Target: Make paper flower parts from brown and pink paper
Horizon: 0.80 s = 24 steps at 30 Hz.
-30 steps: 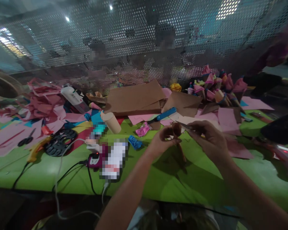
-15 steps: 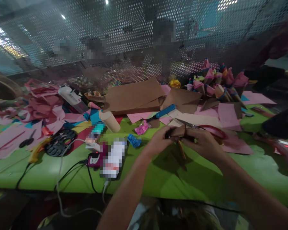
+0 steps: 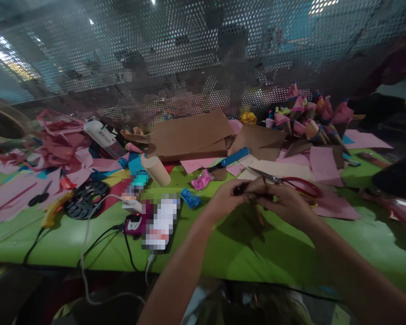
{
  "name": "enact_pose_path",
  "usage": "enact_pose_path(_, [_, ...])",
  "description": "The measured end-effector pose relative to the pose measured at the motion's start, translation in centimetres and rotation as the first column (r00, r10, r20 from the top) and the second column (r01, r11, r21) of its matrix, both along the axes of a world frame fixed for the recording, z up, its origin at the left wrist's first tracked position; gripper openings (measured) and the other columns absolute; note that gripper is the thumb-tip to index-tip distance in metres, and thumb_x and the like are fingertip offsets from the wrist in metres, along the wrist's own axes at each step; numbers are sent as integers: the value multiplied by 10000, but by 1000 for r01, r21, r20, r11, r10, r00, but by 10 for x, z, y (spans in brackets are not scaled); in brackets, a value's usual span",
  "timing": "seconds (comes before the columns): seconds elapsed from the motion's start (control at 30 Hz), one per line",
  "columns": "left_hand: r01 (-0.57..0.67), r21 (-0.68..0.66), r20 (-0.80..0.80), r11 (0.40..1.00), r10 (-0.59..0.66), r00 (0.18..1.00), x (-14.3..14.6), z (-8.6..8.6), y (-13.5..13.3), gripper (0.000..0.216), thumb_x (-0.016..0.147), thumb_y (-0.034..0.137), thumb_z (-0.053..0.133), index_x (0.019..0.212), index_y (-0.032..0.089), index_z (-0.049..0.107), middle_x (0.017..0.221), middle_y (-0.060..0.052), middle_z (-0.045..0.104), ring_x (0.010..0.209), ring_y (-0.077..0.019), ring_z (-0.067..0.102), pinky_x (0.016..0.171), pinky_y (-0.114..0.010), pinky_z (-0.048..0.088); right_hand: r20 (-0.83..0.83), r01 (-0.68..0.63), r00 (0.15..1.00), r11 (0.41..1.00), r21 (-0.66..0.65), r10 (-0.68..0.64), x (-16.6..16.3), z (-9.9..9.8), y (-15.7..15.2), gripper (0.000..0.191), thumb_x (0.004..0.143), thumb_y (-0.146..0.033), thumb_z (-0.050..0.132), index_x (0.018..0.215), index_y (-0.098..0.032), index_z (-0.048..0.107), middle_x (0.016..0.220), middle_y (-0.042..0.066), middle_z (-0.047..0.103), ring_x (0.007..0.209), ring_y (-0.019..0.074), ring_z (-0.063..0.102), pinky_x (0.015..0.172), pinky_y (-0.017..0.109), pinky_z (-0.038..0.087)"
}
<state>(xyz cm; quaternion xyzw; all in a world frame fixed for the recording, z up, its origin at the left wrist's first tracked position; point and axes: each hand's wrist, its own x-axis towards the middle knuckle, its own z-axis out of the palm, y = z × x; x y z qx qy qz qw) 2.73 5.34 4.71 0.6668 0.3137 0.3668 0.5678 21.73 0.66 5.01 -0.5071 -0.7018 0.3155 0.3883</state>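
Observation:
My left hand (image 3: pixel 227 198) and my right hand (image 3: pixel 282 201) meet over the front of the green table. Their fingers are pinched together around a small piece of brown paper, mostly hidden by the fingers. A thin brown strip (image 3: pixel 259 215) points down below them; I cannot tell whether it belongs to that piece. Red-handled scissors (image 3: pixel 274 178) lie just beyond my right hand. Left of my left hand sit a crumpled blue paper (image 3: pixel 190 198) and a crumpled pink paper (image 3: pixel 201 181). A blue-handled tool (image 3: pixel 235 156) rests farther back.
Brown cardboard (image 3: pixel 189 135) leans by the perforated metal screen (image 3: pixel 196 54). Small paper cones (image 3: pixel 311 128) cluster at back right. To the left are a phone (image 3: pixel 163 223), a cardboard tube (image 3: pixel 158 171), a black reel (image 3: pixel 84 203), a yellow glue gun (image 3: pixel 56 210) and loose cables.
My fingers have closed further over the brown paper, so less of it shows. The whole view has shifted slightly; the things on the table stay put.

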Motion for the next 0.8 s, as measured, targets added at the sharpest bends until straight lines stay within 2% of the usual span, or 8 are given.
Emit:
enact_pose_path(0.1, [-9,-52,40,999,11,999,0,1,1,331,778,323,804,1080,190,773,1119,-88,755,1097,-283,648,1013,-406,464,-49,-5,999,1000,9,5,-2,4,-1,177,834,-337,656,919,-279,800,854,11,782,806,248,719,740,352,563])
enact_pose_path(0.23, [46,-139,84,989,-34,996,0,1,2,379,737,420,843,1015,171,779,1058,-89,756,1056,-273,649,981,-396,466,-67,-48,996,996,71,53,-3,8,0,162,855,-298,654,929,-293,798,963,25,781,937,263,715,851,389,554])
enact_pose_path(0.33, [1,-204,103,979,21,994,-1,1,2,481,674,519,876,991,170,777,999,-78,755,991,-246,643,945,-377,467,-61,-1,998,992,128,9,-3,8,-1,127,865,-317,676,924,-285,783,1012,44,767,977,271,699,888,415,542])
enact_pose_path(0.43, [-34,-278,124,960,71,990,-2,0,2,595,604,606,890,984,163,778,932,-66,745,873,-197,622,869,-343,468,-114,117,988,982,149,-101,-3,9,-4,133,847,-375,716,929,-276,751,956,55,753,876,253,684,807,407,558])
enact_pose_path(0.57, [-42,-391,168,920,116,979,-3,-4,3,672,534,631,910,970,139,772,844,-37,710,724,-124,559,749,-288,434,-350,249,911,967,47,-217,-4,9,-4,306,796,-438,774,1035,-274,678,1015,51,720,753,186,639,658,337,561])
enact_pose_path(0.67, [-14,-415,185,910,100,978,-3,-4,2,644,528,611,922,943,143,772,810,-28,695,698,-114,547,726,-279,420,-471,225,854,973,-47,-220,-4,6,-1,349,786,-479,772,1042,-275,650,1009,50,700,773,181,638,600,301,550])
enact_pose_path(0.8, [34,-338,154,941,19,988,-4,-1,0,585,577,571,917,955,148,771,904,-64,728,813,-164,609,807,-307,453,-514,148,838,983,-108,-182,-6,1,3,329,784,-463,752,1017,-252,656,915,49,698,768,188,636,561,291,518])
